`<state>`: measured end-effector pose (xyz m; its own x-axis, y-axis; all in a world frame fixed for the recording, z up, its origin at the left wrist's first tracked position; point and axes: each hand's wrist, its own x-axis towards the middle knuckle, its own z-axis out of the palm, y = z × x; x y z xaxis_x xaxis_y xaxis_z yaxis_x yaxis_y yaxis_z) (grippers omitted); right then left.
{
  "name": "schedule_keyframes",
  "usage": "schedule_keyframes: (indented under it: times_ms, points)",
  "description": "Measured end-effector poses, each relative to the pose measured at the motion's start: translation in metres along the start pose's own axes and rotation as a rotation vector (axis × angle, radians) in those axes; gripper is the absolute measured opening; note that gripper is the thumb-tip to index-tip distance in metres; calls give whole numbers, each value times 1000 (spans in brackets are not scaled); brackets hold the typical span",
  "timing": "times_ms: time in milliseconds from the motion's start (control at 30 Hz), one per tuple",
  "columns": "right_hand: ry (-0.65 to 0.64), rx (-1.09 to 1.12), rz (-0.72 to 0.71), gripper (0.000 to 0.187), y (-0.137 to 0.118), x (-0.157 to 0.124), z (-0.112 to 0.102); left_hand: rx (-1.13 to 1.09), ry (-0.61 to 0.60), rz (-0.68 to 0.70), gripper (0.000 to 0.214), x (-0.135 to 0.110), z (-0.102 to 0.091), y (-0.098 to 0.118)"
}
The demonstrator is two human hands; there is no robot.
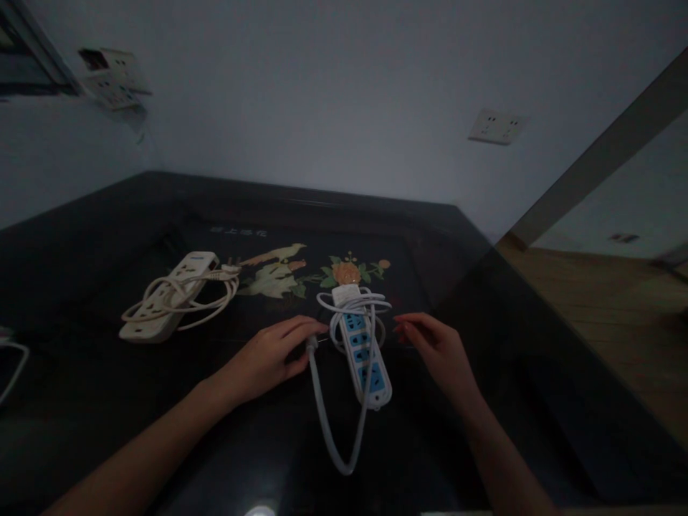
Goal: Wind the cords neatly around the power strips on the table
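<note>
In the middle of the dark table lies a white power strip (pixel 373 378) with blue sockets. Its white cord (pixel 344 459) is looped around the strip's far part, and one length curves toward me and back up to the plug (pixel 312 344). My left hand (pixel 276 351) grips that plug, just left of the strip, with its metal prongs pointing right. To the right of the strip is my right hand (pixel 433 344), thumb and forefinger curled near each other but apart, nothing seen between them.
Another white power strip (pixel 155 315), wrapped in its own cord, lies at the left. A white cord (pixel 16 365) shows at the left edge. The dark tabletop (pixel 269 459) bears a bird and flower picture. Wall sockets (pixel 497 127) are at the back right.
</note>
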<state>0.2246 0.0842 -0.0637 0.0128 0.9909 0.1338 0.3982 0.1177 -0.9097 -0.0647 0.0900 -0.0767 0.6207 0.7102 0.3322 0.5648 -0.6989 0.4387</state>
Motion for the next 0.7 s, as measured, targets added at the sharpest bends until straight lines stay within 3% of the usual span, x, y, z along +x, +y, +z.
schedule_keyframes:
  times_ms: [133,267,367,567,700]
  points:
    - [0,-39,-15,23,3,-7,4,2,177,-203,39,-3,0,-2]
    - [4,-68,-22,22,0,-8,4,72,341,-313,31,-2,-14,-4]
    - [-8,-88,-34,21,1,-8,5,85,399,-359,27,0,-25,-5]
    - [-113,-131,-66,22,7,-7,12,164,532,-458,38,-2,-39,-13]
    - [-176,-175,-94,22,10,-8,20,231,548,-521,38,-7,-57,-14]
